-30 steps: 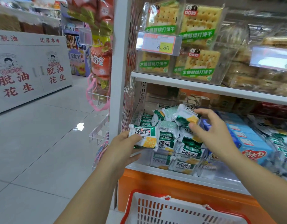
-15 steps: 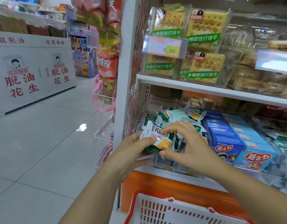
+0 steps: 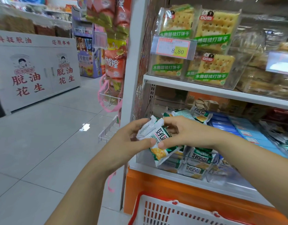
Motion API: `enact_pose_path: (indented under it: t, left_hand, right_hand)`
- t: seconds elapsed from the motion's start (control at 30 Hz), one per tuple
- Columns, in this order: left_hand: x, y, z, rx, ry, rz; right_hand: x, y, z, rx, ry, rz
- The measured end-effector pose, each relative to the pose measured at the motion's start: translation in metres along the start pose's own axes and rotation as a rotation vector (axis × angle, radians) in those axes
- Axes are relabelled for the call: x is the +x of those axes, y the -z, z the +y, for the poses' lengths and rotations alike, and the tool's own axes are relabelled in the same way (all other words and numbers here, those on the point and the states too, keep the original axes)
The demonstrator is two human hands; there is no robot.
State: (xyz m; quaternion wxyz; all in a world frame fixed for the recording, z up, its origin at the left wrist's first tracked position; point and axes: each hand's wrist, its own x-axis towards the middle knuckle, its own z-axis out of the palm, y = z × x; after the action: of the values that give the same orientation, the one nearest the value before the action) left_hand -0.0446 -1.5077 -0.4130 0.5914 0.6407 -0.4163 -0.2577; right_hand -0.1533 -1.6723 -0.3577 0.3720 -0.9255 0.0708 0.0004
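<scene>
Fingers of left hand and right hand clamp green-and-white foil snack packets together, seemingly bundling them for the red-rimmed white plastic basket.

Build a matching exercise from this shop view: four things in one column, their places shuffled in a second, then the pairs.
1. green snack packet
2. price tag
3. shopping basket
4. blue boxes

A. lowest in view, below the orange shelf base
B. gripped by left hand and right hand
C. in front of the cracker packs
D. on the shelf, right of the heap of green packets

Pairs: 1-B, 2-C, 3-A, 4-D.
</scene>
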Motion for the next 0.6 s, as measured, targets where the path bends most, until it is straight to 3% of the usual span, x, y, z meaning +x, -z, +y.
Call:
enact_pose_path:
  t: [0.13, 0.23, 0.37, 0.6]
  left_hand:
    - [0.005, 0.003, -0.006, -0.051, 0.009, 0.191]
    - [0.012, 0.009, -0.016, -0.041, 0.083, 0.326]
    - [0.015, 0.005, -0.031, 0.025, 0.199, 0.324]
    - [0.02, 0.002, -0.042, 0.004, 0.286, 0.242]
  right_hand:
    - [0.014, 0.001, 0.005, 0.03, -0.011, 0.114]
    - [0.029, -0.003, 0.013, -0.09, -0.016, 0.244]
    - [0.043, -0.011, 0.028, -0.287, -0.048, 0.273]
    - [0.048, -0.009, 0.031, -0.633, -0.144, 0.097]
